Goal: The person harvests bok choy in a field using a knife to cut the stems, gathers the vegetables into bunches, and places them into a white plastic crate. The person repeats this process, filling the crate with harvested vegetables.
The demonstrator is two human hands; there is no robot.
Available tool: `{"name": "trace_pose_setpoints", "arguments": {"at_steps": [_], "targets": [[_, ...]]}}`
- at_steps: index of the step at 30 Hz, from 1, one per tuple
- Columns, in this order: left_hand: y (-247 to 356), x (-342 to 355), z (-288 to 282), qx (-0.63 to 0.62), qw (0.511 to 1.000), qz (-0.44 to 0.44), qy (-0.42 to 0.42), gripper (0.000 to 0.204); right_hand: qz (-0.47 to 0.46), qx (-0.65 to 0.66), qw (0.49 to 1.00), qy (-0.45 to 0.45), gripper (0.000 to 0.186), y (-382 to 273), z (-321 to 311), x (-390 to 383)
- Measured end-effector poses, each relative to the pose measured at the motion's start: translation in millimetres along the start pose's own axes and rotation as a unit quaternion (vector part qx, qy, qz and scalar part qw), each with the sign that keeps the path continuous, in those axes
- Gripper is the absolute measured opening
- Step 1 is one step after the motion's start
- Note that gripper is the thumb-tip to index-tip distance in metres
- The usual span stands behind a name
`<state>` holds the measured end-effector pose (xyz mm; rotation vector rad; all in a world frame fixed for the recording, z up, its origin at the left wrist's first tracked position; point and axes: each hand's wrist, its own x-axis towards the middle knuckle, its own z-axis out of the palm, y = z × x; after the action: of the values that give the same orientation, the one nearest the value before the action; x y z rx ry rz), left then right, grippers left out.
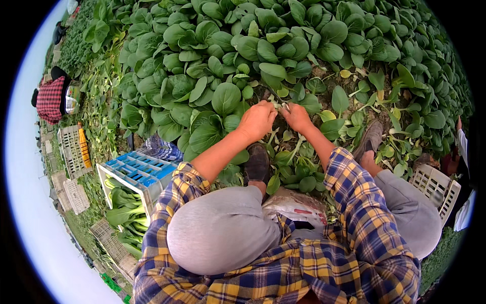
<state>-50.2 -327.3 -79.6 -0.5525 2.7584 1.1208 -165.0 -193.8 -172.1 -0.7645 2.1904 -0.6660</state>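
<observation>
Low among the leafy greens (pixel 226 99), my left hand (pixel 258 120) is closed, its knuckles close to the plants' bases. Just right of it, my right hand (pixel 296 118) is closed too, fingertips pinched together. A small pale piece, like a cut stem end, shows between the hands; what each hand grips is mostly hidden. Dense upright greens stand beyond and left of my hands. Closer to me, loose green plants (pixel 299 175) lie on the soil between my shoes.
At my left a white crate (pixel 148 195) lies on its side, with long-stemmed greens inside. Pale crates (pixel 68 152) stand farther left near a person in a red checked shirt (pixel 52 99). Another pale crate (pixel 436 185) is by my right knee. A whitish bag (pixel 298 205) lies beneath me.
</observation>
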Motion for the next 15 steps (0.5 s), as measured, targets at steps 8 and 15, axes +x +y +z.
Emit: {"name": "trace_pose_setpoints", "arguments": {"at_steps": [8,15], "targets": [[-62.0,8.4,-24.2,0.382,0.924,-0.025,-0.023,0.03,0.004,0.088,0.996,0.027,0.04,-11.9,18.6,-30.6],[-72.9,-8.0,-29.2,0.305,0.947,-0.098,0.009,0.038,-0.009,0.025,0.999,-0.02,0.034,-35.2,22.3,-11.4]]}}
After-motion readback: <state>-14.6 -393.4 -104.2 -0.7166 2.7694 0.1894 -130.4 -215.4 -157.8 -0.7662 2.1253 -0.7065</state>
